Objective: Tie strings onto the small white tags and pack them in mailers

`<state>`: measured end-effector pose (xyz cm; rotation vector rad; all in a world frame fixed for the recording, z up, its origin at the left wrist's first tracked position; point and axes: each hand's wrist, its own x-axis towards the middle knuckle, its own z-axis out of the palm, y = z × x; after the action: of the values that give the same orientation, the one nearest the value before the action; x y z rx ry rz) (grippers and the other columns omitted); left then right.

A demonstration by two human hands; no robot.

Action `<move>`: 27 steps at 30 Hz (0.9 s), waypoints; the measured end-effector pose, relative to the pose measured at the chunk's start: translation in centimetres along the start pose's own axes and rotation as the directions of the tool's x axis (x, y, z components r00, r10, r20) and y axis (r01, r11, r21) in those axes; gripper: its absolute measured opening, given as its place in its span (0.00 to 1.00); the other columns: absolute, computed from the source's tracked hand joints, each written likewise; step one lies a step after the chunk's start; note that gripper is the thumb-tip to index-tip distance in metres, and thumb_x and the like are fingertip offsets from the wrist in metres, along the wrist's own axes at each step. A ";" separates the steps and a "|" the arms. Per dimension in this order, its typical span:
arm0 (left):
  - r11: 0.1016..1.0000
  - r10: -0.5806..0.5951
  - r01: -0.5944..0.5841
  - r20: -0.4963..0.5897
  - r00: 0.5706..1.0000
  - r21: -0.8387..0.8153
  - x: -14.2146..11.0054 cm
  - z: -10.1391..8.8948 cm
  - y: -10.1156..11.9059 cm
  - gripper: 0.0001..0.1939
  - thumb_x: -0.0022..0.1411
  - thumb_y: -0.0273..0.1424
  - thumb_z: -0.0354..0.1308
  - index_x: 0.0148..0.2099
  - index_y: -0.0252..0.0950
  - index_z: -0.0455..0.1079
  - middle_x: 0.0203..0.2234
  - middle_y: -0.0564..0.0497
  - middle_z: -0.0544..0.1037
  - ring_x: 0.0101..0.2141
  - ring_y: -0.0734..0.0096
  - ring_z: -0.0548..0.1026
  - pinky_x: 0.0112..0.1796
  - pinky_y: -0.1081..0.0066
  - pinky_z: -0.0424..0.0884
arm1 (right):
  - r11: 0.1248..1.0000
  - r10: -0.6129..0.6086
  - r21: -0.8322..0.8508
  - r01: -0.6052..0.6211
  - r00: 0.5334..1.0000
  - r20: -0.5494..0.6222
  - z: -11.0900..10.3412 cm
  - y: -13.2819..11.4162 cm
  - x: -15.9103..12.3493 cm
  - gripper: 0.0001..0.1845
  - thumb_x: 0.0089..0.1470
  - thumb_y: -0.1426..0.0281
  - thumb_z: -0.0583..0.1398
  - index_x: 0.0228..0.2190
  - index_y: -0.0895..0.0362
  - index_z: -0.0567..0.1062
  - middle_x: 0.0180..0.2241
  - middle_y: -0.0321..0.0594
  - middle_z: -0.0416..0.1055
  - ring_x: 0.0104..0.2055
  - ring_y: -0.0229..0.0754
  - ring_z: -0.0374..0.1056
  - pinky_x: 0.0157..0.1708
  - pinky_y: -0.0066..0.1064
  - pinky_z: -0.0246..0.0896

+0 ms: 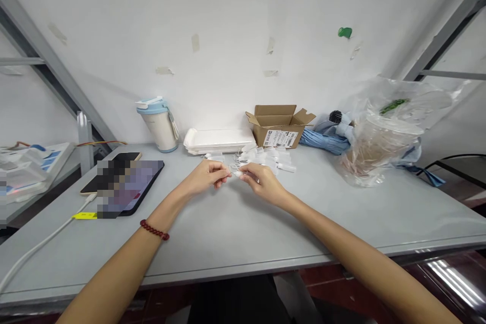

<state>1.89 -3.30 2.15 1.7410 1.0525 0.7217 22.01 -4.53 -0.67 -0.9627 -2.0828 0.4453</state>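
Over the middle of the table, my left hand (211, 174) and my right hand (262, 181) are close together, thumbs and forefingers pinched. Between them runs a thin, pale looped cord (234, 168). My left fingertips close on one end of it. A small white plastic piece (238, 173) on the cord sits in my right fingertips; its exact kind is too small to make out. Just behind my right hand lies a loose pile of white, translucent plastic pieces (271, 158) with thin cords. A similar piece (214, 156) rests behind my left hand.
Against the wall stand a tumbler (161, 126), a stack of white trays (222, 140) and an opened cardboard box (279, 129). Blue fabric (326, 139) and a plastic bag holding a cup (379, 147) are at right. Two phone-like devices (136, 187) and a white cable (45, 240) lie left.
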 end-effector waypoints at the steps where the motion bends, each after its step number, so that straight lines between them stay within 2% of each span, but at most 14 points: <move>1: 1.000 0.001 -0.001 0.001 1.000 -0.001 0.0 0.1 0.0 0.12 0.56 0.36 0.56 0.27 0.33 0.70 0.21 0.54 0.70 0.21 0.78 0.66 0.25 0.74 0.62 | 1.000 -0.011 -0.007 0.011 1.000 -0.006 0.0 0.1 0.0 0.08 0.56 0.71 0.55 0.34 0.60 0.73 0.27 0.39 0.71 0.26 0.35 0.61 0.28 0.27 0.55; 18: 1.000 -0.008 0.009 0.018 1.000 -0.029 -0.1 0.6 0.4 0.12 0.53 0.38 0.58 0.25 0.34 0.70 0.19 0.53 0.70 0.20 0.76 0.65 0.25 0.73 0.62 | 0.998 -0.046 -0.049 0.046 0.999 0.006 0.3 0.7 -0.3 0.08 0.57 0.70 0.54 0.36 0.59 0.72 0.28 0.40 0.71 0.27 0.37 0.63 0.30 0.28 0.57; 23: 0.999 -0.004 0.005 0.019 1.000 -0.048 -0.2 0.3 0.4 0.11 0.53 0.37 0.59 0.27 0.33 0.73 0.21 0.52 0.73 0.21 0.76 0.66 0.26 0.73 0.63 | 0.998 -0.045 -0.046 0.045 0.999 -0.006 0.2 0.6 -0.2 0.09 0.57 0.70 0.54 0.36 0.60 0.72 0.27 0.40 0.71 0.27 0.37 0.63 0.29 0.28 0.58; 27: 0.995 -0.050 0.053 0.034 0.998 -0.087 -0.3 -0.3 0.7 0.11 0.49 0.35 0.63 0.34 0.34 0.75 0.25 0.50 0.76 0.23 0.75 0.68 0.27 0.73 0.64 | 0.998 -0.053 -0.039 0.053 0.998 -0.015 0.0 0.5 0.1 0.09 0.57 0.70 0.55 0.36 0.60 0.72 0.28 0.41 0.71 0.28 0.38 0.64 0.30 0.29 0.59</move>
<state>1.76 -3.57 2.88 1.6397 1.0253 0.6955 22.24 -4.14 -0.89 -0.9279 -2.1040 0.3701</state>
